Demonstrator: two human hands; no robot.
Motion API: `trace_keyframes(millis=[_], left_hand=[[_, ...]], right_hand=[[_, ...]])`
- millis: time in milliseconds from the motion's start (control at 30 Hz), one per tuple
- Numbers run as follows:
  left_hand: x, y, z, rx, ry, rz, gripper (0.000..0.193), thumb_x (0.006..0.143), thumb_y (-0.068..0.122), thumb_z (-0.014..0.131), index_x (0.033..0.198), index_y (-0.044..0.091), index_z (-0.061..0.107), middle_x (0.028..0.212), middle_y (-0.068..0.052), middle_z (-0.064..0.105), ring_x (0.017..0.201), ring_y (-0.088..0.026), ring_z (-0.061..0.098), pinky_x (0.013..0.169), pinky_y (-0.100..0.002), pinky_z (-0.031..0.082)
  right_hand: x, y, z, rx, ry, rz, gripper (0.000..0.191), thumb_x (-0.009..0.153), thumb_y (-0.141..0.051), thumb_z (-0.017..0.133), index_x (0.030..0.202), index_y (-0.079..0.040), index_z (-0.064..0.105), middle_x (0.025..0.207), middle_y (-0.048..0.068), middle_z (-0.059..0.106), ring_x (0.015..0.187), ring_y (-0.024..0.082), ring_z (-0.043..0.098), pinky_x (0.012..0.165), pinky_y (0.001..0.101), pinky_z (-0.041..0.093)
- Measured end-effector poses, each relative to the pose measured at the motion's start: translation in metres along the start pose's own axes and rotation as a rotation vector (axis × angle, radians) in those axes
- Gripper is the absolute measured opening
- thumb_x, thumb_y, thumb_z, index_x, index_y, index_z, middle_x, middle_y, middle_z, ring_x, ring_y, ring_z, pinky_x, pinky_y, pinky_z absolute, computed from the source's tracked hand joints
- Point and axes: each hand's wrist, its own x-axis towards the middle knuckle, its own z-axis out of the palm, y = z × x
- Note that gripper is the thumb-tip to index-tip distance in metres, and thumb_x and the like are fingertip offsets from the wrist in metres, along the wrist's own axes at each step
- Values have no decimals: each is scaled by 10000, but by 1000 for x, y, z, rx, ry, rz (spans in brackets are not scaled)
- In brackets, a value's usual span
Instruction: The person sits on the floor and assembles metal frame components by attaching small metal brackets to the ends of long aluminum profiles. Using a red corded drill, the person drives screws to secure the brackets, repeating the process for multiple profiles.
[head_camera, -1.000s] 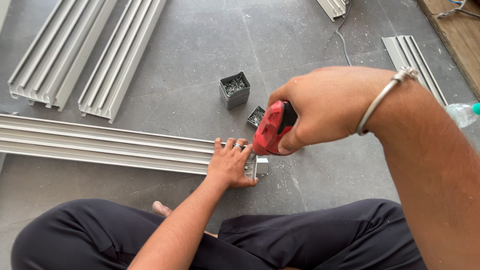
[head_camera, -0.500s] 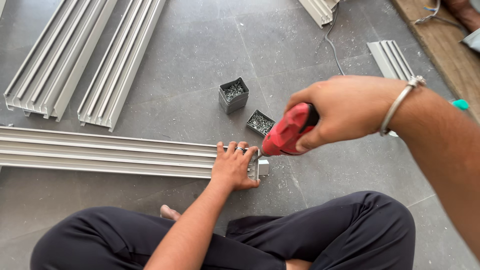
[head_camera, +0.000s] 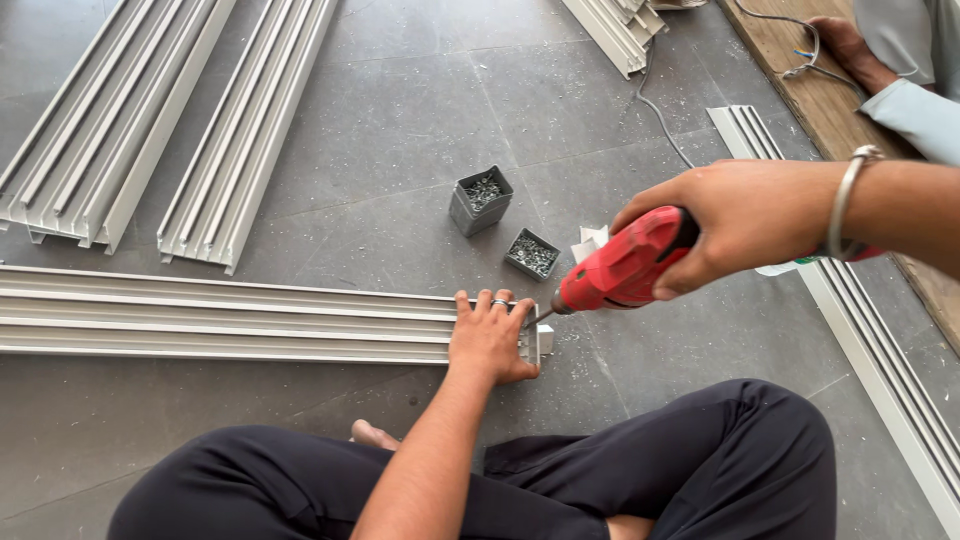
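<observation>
On the floor, left hand (head_camera: 490, 340) lies spread flat on rail (head_camera: 230, 322) end; right hand (head_camera: 745, 222) grip closed around red drill (head_camera: 625, 268), bit at rail end.

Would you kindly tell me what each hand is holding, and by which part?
The right hand grips the red power drill around its rear body. The left hand presses flat on the long grey aluminium channel near its end, not gripping.

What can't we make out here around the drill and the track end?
Head view only:
- Bit tip of the red drill: hidden behind the left hand.
- Right hand covers the trigger.
- Aluminium track: cut off by the left edge.
- Contents of the two small boxes: too small to identify.
</observation>
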Motion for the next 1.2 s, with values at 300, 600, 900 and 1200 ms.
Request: trace_keyframes(millis=[300,600,900,1200], left_hand=[[0,-5,1,-3,-22,12,1066,629,661,832,1514,278,377,1532,-98,425,1437,-309,351,1173,-640,166],[4,-6,7,14,-47,38,1098,654,661,834,1554,266,345,1551,-88,405,1443,-311,337,1175,-641,165],[6,-19,19,-57,12,71,1123,644,648,857,1549,219,350,1576,-92,391,1458,-338,315,1175,-661,152],[8,-21,20,-29,10,78,1132,629,655,859,1544,209,364,1557,-79,418,1421,-326,345,1151,-665,172]], right_hand=[[14,4,1,87,-126,66,905,698,-339,931,1504,-291,523,1252,18,711,1142,200,696,1027,368,568],[1,-16,-1,-480,-274,-158,840,807,-370,769,1565,-402,408,1377,-41,575,1187,156,689,1025,330,565],[55,38,21,-838,-174,-595,925,771,-366,730,1588,-544,334,1466,71,492,1049,255,706,805,449,593],[95,77,41,-835,-73,-741,775,830,-407,619,1527,-661,396,1367,69,580,881,249,758,710,486,639]])
